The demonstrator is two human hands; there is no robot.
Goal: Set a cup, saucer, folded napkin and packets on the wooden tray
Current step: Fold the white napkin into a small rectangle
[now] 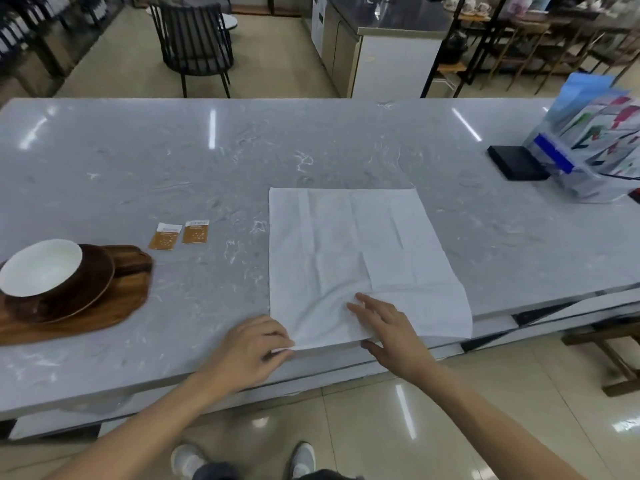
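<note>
I see napkin (356, 261) spread flat at worktop (242, 161) near edge, centre-right. Left of it, two packets (180, 234) side by side. Further left, wooden tray (114, 299) at near-left – saucer (93, 285) on tray, cup (40, 268) on saucer. Far right: box (517, 162), leaflet holder (588, 150) just beside it. Chair (194, 39) behind worktop.
</note>
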